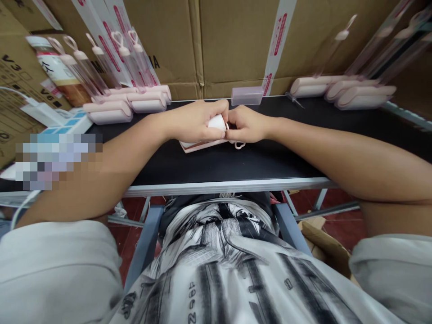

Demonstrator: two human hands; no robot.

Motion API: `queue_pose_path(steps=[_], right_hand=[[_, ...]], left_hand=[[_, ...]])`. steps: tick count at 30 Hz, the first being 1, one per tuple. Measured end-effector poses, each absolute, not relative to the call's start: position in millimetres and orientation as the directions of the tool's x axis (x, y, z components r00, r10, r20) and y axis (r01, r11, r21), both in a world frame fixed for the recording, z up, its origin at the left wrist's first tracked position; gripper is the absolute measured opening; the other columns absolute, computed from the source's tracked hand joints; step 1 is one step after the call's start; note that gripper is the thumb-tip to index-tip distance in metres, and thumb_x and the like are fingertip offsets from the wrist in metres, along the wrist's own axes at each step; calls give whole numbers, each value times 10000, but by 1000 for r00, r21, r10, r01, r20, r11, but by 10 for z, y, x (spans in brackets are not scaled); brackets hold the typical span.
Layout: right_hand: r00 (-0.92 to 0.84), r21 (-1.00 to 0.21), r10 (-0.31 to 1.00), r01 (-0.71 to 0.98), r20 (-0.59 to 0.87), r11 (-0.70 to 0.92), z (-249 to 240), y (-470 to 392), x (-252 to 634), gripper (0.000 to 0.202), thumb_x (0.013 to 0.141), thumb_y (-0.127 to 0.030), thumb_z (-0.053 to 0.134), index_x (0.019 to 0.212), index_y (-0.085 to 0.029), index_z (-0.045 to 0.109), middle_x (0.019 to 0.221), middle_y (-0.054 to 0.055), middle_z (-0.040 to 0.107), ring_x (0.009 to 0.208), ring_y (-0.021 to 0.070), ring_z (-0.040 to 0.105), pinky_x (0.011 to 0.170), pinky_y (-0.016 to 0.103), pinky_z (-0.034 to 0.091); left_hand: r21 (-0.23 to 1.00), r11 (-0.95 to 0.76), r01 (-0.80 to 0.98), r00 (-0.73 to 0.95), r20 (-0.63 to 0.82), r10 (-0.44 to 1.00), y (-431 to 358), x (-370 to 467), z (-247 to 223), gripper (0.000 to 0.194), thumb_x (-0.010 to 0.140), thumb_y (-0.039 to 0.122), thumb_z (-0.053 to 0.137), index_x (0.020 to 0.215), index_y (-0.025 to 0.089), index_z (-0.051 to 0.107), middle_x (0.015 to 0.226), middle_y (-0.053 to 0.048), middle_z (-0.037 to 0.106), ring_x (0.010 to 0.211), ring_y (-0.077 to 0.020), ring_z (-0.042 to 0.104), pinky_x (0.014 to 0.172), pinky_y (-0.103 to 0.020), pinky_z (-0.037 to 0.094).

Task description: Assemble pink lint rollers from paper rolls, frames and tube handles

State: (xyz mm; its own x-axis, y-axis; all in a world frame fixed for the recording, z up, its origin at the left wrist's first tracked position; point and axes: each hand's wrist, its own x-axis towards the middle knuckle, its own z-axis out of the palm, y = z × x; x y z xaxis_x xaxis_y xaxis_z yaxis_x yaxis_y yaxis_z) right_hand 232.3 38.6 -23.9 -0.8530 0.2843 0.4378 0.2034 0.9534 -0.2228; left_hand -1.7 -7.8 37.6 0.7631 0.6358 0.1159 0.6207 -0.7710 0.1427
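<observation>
- Cardboard [13,103] at the far left, printed "V3" and "V6", stands upright and continues behind the desk [216,166], whose top is black with a pale metal front edge.
- A white plug [42,112] with a cable stands by a blue-and-white power strip [70,123]; a pixelated patch covers whatever lies below it.
- Just behind, a bottle [56,67] with a white cap and amber-brown lower part leans in view.
- Next comes a left group of pink holders [107,112], close together on the desk, with clear tubes [106,65] rising from among them, topped by pink loops, some heart-shaped.
- Near the middle, the left hand [199,119] is closed around a white rounded piece [217,123], its thumb on the near side. Beneath it is a pink strip-like piece [203,146], slightly slanted.
- The right hand [248,123] meets the same white end, fingers curled in and thumb forward; whether it grips anything cannot be told, as the fingers hide it. A pink heart-shaped loop [239,145] shows just below its thumb.
- Behind the right hand, a clear lilac box [247,95] sits at the back edge.
- Farther right, a right group of pink holders [366,96] stands with blurred tubes above.
</observation>
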Motion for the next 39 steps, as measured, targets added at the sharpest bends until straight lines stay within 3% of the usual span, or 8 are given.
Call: queue_pose_path(steps=[10, 19, 32, 39], right_hand=[[-853, -204, 284, 213, 438, 955, -234, 384, 2327, 236, 955, -395, 632, 859, -181, 610, 681, -45, 585, 634, 117, 488, 650, 274, 321], [-852, -238, 305, 220, 424, 946, -223, 380, 2312, 166, 911, -327, 631, 843, -184, 581, 665, -59, 572, 607, 106, 483, 639, 264, 324], [-852, -251, 293, 198, 433, 947, -235, 420, 2367, 254, 970, -412, 669, 950, -167, 606, 719, -72, 581, 638, 86, 497, 659, 236, 340], [-850, -284, 344, 242, 399, 928, -241, 405, 2376, 256, 957, -405, 701, 941, -164, 618, 737, -54, 599, 681, 100, 531, 664, 244, 349]], left_hand=[[105, -771, 628, 770, 60, 636, -50, -41, 407, 547, 872, 546, 682, 1332, 255, 631, 961, -61, 718, 1005, -332, 724, 904, -417, 547], [104, -743, 661, 747, 9, 665, -64, -20, 422, 571, 855, 524, 676, 1344, 241, 593, 969, -69, 714, 914, -316, 718, 840, -405, 543], [98, -684, 723, 690, -69, 720, -156, 11, 482, 724, 873, 546, 669, 1501, 228, 501, 1109, -95, 739, 1048, -339, 728, 928, -402, 533], [114, -671, 732, 680, -65, 730, -127, 6, 455, 712, 867, 561, 677, 1466, 219, 504, 1073, -89, 724, 1068, -354, 735, 930, -410, 535]])
